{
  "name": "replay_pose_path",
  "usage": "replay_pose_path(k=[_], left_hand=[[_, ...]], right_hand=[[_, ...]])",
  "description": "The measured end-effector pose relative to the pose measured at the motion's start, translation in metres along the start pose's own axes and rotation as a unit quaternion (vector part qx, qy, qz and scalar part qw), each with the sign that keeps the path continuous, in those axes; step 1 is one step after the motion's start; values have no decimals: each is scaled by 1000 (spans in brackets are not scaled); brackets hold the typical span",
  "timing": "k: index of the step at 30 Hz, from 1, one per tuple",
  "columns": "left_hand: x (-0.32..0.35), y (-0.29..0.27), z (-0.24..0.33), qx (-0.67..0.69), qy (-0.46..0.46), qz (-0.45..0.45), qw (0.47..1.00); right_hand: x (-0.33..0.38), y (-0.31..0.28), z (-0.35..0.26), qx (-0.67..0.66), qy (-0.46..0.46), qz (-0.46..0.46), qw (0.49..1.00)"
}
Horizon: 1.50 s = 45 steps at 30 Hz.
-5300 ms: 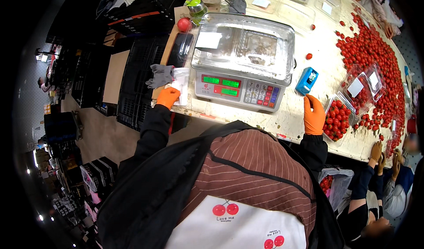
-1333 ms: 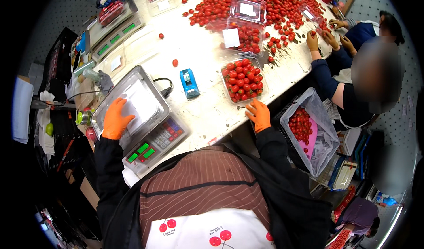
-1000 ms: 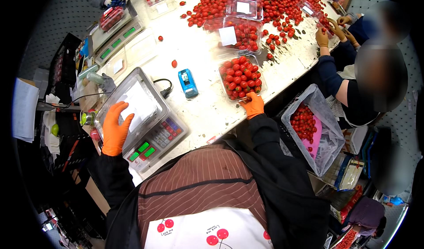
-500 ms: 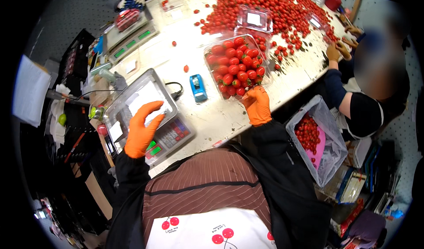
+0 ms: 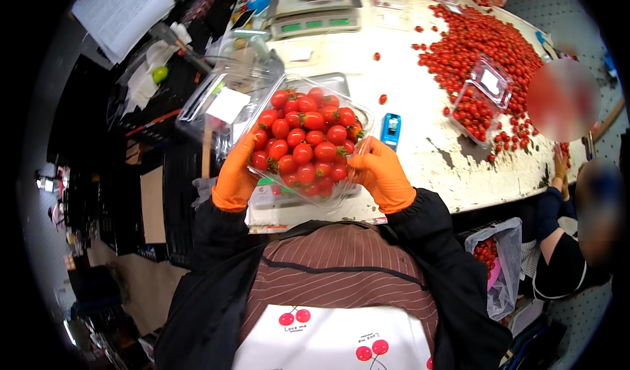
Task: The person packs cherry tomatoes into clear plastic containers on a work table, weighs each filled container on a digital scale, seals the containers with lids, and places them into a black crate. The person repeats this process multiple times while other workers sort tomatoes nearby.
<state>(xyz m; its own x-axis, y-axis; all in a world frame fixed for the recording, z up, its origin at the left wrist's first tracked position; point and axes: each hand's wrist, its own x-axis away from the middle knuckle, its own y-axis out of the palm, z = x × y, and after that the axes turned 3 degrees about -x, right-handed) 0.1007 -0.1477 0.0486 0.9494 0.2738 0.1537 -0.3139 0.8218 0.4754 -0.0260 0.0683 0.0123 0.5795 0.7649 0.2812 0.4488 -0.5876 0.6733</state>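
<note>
I hold a clear plastic clamshell full of red cherry tomatoes (image 5: 302,140) in front of me, a hand on each side. My left hand (image 5: 237,176), in an orange glove, grips its left wall. The right side is pinched by my right hand (image 5: 382,175), gloved the same, with its thumb and fingers at the rim. A clear lid with a white label (image 5: 228,105) stands open at the upper left; its hinge is hidden. Beneath the clamshell, a grey weighing scale (image 5: 272,198) is mostly covered. A small blue tool (image 5: 391,130) lies just beyond my right hand.
A heap of cherry tomatoes (image 5: 485,45) spreads over the white table's (image 5: 433,179) right side, with another filled clamshell (image 5: 474,112) beside it. A second scale (image 5: 315,22) stands at the back. A lined bin (image 5: 505,258) sits right; a co-worker's hand (image 5: 560,166) is at the right edge.
The tomato clamshell has moved left from the table to above the scale. My left hand has taken hold of its left side. The view has turned left.
</note>
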Motion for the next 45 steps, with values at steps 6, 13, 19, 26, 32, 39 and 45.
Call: replay_pose_path(k=[6,13,19,26,32,39,45], left_hand=[[28,-23,5,10,79,108,991],[19,-34,16,-8,114,174,978],[1,-40,23,-48,93,206,973],[-7,-39,30,-73,85,207,972],[-8,-37,33,-107,84,224,965],[-9,-29,36,-114,94,216,965],[-8,-33,37,-183,102,224,952]], right_hand=[[-43,23,34,-38,28,18,999],[-59,32,48,20,102,11,995],[-77,29,57,-23,64,12,998],[-85,23,64,-73,93,-3,993],[-86,24,63,-81,109,-10,991],[-88,23,64,-113,121,-14,986],[-86,22,64,-166,143,-16,976]])
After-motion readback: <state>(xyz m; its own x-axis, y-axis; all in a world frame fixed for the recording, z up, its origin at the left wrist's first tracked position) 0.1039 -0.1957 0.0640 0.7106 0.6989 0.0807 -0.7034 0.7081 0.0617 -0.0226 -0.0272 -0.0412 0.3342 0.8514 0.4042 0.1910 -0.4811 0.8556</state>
